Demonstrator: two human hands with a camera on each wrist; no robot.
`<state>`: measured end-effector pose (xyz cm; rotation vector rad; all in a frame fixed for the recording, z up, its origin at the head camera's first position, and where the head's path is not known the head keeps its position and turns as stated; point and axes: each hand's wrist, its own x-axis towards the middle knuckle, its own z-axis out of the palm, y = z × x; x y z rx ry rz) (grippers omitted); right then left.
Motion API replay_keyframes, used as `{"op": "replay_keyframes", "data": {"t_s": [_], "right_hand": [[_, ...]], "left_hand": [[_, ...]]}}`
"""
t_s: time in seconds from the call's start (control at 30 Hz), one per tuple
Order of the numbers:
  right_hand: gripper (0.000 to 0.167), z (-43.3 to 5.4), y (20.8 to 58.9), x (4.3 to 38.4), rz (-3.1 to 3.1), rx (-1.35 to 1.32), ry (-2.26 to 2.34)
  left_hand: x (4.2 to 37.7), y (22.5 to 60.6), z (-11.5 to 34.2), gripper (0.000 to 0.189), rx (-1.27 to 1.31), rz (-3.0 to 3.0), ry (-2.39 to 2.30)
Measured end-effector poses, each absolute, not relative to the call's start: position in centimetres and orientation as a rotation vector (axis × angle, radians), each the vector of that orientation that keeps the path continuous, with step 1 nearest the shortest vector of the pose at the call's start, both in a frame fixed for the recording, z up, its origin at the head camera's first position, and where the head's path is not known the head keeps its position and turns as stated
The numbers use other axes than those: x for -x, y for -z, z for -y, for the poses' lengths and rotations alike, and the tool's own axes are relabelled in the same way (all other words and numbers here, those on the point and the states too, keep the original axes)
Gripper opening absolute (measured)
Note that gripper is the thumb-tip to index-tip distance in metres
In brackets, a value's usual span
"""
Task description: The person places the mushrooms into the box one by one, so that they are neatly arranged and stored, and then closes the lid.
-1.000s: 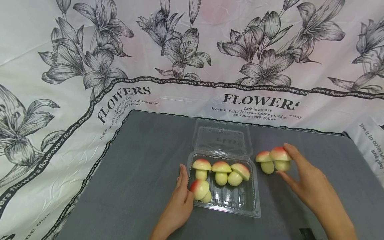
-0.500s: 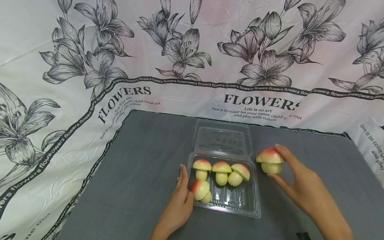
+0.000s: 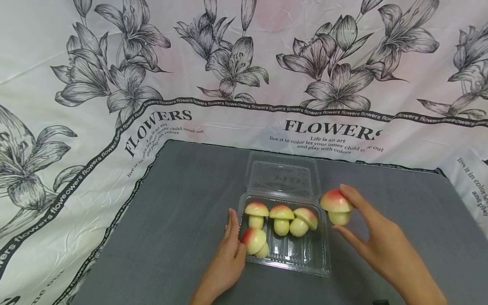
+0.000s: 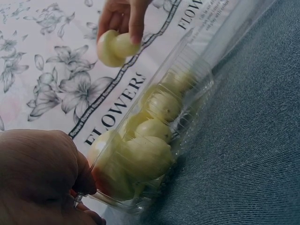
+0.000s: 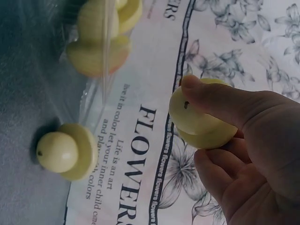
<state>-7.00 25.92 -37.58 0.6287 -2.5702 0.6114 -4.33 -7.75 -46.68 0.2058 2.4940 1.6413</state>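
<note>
My right hand (image 3: 385,243) pinches a toy mushroom (image 3: 337,203) with a red-tinged cap and pale green stem, held up just right of a clear plastic clamshell box (image 3: 289,267). Another toy mushroom (image 5: 58,152) lies on the table beside the box in the right wrist view; the held one hides it in the head view. My left hand (image 3: 225,258) grips the box's left rim between thumb and fingers. Several mushrooms are inside: a row along the back, with a tilted mushroom (image 3: 254,241) at front left. The box's front right part shows bare ribbed plastic.
The box's lid (image 3: 282,173) is folded back flat behind it on the grey tabletop (image 3: 171,220). Beyond the table's back edge hangs a white flower-printed cloth (image 3: 236,123). A small dark object (image 3: 380,302) shows at the bottom edge, near my right forearm.
My right hand has moved left with its mushroom, toward the box, and the mushroom now covers the one on the table. My left hand and the box have stayed put.
</note>
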Motion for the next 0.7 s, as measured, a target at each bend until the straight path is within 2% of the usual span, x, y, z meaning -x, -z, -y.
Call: {"op": "replay_keyframes", "data": {"t_s": [0.7], "right_hand": [[0.083, -23.6, 38.5, 6.4, 2.575, -0.8, -0.696]], "left_hand": [[4.3, 46.8, 7.8, 0.077, -0.204, -2.497, -1.637]]}}
